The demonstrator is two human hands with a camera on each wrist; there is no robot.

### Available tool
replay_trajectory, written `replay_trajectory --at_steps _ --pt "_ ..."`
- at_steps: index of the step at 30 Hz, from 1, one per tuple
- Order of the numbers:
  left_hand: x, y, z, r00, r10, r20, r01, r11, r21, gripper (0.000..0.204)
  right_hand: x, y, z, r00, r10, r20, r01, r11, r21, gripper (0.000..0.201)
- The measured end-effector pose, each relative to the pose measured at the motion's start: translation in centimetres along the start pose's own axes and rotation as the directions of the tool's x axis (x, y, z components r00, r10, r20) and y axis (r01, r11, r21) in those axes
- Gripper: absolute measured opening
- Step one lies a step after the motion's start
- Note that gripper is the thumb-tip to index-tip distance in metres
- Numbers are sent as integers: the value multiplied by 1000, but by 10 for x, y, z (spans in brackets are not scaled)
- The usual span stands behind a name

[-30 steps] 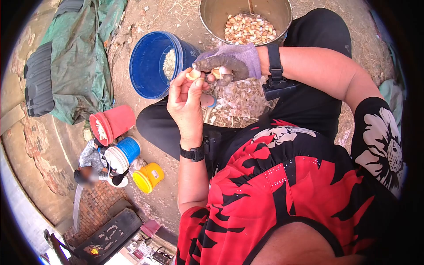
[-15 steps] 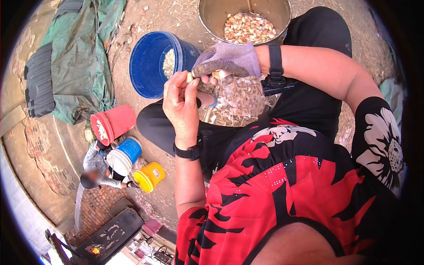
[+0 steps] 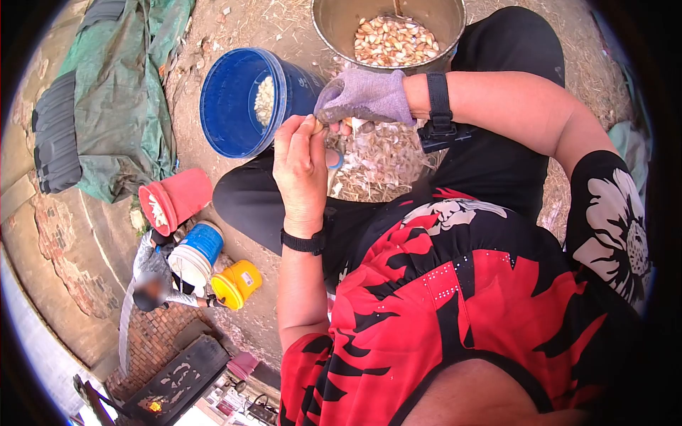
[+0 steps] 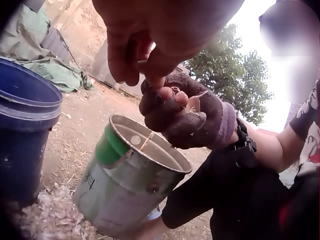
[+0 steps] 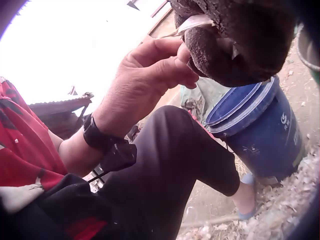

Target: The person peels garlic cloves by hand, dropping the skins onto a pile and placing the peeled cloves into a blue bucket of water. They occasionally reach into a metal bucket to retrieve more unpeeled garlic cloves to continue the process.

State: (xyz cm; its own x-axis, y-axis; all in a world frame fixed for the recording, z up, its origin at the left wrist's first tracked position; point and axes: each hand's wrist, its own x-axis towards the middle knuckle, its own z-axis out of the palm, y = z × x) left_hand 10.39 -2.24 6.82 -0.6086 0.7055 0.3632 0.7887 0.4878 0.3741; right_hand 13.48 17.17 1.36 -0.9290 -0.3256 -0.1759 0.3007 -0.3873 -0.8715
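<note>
My bare left hand [image 3: 298, 170], fingers bent and meeting the thumb, pinches a garlic clove that its fingers mostly hide. Its fingertips meet those of my right hand [image 3: 366, 97], which wears a grey-purple glove with dark, dirty coating. Some bare fingertips poke out of this glove. Curled gloved fingers hold more garlic; a pale clove [image 4: 194, 104] shows between them in the left wrist view, and a papery piece of skin [image 5: 195, 22] in the right wrist view. Just left of the hands stands a blue bucket [image 3: 213, 117] with peeled cloves [image 3: 264, 101] inside.
A metal pail [image 3: 320, 32] holds unpeeled cloves [image 3: 394, 42]. Garlic skins [image 3: 383, 160] cover the ground between my legs. Farther left are a red bucket [image 3: 186, 195], a blue-and-white bucket [image 3: 202, 245], a yellow bucket [image 3: 245, 278] and another person [image 3: 145, 263]. A green tarp [image 3: 117, 121] lies beyond.
My left hand has brought the clove, plainly visible earlier, up against the gloved fingers, and its back has turned upward. The other person has reached an arm to the yellow bucket.
</note>
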Motion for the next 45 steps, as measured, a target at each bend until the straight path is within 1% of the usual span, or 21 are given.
replay_trajectory --at_steps 1,2,4,8,10,11,12,13,15,16,17,18,22,24,31,35,37,40,42,44,45 --pt "-1 0 1 1000 -1 -1 1 1000 -1 23 1 0 0 1000 -2 -3 2 1000 12 25" --pt "-1 0 3 984 -180 -6 170 938 -301 22 0 0 -1 1000 -1 -3 1 1000 9 25" --pt "-2 -2 5 889 -434 147 386 537 -750 21 -5 -7 0 984 -144 104 149 988 -34 25" --pt "-3 -2 -4 865 -449 225 440 461 -771 21 -4 -13 5 996 3 91 -8 998 55 24" --pt "0 6 -11 817 -520 248 468 348 -813 21 4 -10 3 998 -30 51 37 987 -154 25" --pt "2 6 -15 838 -494 234 418 303 -856 21 5 -8 1 998 -30 47 37 988 -152 25" --pt "4 9 -19 836 -494 241 393 233 -889 22 6 -10 0 999 2 -34 -17 901 -434 26" --pt "6 12 -24 834 -494 246 366 161 -917 22 6 -12 1 993 8 -120 -87 733 -674 26" --pt "7 12 -26 862 -453 226 326 155 -933 20 1 -10 0 991 16 -137 -97 785 -612 27" --pt "5 8 -25 854 -465 232 360 207 -910 18 0 -9 0 998 -19 -55 -4 920 -391 28" --pt "5 6 -24 846 -477 238 394 258 -882 16 0 -9 0 997 -74 13 75 988 -135 29" --pt "4 7 -23 836 -496 235 415 292 -862 14 -5 -16 2 996 -78 44 79 997 -24 31" --pt "0 9 -18 834 -506 219 453 401 -796 15 -1 -15 2 980 -143 140 130 987 99 30" --pt "-1 9 -16 845 -498 194 459 490 -741 17 -1 -14 1 985 -125 121 119 991 60 30" --pt "-2 6 -10 850 -482 214 471 510 -720 17 -6 -17 -1 990 -120 68 125 990 -67 30" --pt "1 11 -9 878 -425 220 452 587 -672 19 0 -9 -5 986 -152 73 162 976 -147 29" --pt "3 16 -10 880 -418 226 452 590 -669 18 -2 -11 -5 993 -12 118 7 999 43 26" --pt "3 17 -11 916 -340 211 394 671 -628 18 0 -10 -6 980 84 179 -121 970 209 25" --pt "-1 15 -10 883 -416 218 424 507 -750 18 -2 -13 -3 985 52 163 -75 988 138 25" --pt "-4 15 -9 873 -442 206 410 437 -800 17 2 -15 0 989 17 150 -27 997 67 25" --pt "-4 15 -9 861 -467 200 393 362 -845 17 6 -16 1 996 15 91 -9 998 -66 25"
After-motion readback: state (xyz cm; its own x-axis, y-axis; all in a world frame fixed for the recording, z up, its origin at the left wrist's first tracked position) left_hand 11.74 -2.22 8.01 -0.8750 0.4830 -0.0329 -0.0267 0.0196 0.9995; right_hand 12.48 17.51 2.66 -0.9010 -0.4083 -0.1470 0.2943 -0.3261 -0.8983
